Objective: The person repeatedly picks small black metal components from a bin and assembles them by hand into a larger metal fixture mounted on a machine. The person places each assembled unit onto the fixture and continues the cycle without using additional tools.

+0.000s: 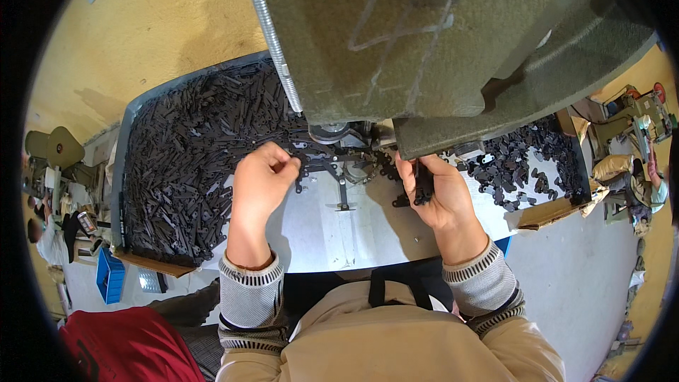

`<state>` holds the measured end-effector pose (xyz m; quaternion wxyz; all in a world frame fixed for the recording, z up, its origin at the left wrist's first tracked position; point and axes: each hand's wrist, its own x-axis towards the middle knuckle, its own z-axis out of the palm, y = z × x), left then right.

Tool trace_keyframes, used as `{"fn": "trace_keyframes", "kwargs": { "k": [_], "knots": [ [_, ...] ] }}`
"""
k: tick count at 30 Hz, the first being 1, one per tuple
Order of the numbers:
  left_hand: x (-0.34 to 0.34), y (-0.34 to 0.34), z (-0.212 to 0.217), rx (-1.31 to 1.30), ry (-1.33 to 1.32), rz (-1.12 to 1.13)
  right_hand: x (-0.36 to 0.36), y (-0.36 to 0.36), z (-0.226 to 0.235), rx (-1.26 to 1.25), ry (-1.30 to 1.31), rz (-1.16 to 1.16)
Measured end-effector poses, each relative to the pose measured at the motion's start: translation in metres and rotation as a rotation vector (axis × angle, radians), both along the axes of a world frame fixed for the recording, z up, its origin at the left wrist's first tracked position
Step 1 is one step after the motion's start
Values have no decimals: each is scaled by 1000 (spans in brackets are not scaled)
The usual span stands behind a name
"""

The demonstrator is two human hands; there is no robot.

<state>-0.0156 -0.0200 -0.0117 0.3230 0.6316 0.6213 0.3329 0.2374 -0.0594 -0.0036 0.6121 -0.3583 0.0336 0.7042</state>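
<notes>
Small dark plates (424,187) sit in the R hand (447,201), fingers curled round them, over the worktable (318,237), R of its mid. L hand (256,184) is L of mid, thumb & index tips together nr some dark strips; can't tell if anything's pinched btwn them. Btwn the hands, twd the table's far edge: a small metal fixture (343,194), w/ a big green machine head (368,35) above & a threaded rod (267,21) down its L side. Heap of long dark strips (184,127) fills the table's L end; short dark plates (527,163) lie scattered at its R end, cardboard (552,213) along the nr R corner. Blue crate (109,276) beyond the nr L corner.
</notes>
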Motion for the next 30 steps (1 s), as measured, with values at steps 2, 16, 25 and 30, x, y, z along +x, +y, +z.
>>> {"fn": "trace_keyframes", "kwargs": {
  "k": [2, 16, 25, 30],
  "knots": [
    [0, -5, 4, -33, 203, -41, 0, -4, -1, 64, -6, -8],
    [1, 3, 9, -91, -460, -96, 2, -16, -1, 267, -500, 112],
    [56, -4, 3, -240, -901, -90, -5, -12, 5, 366, -705, 320],
    [57, -2, 0, -265, -878, -108, -5, -8, 0, 365, -825, 368]
  ]
}}
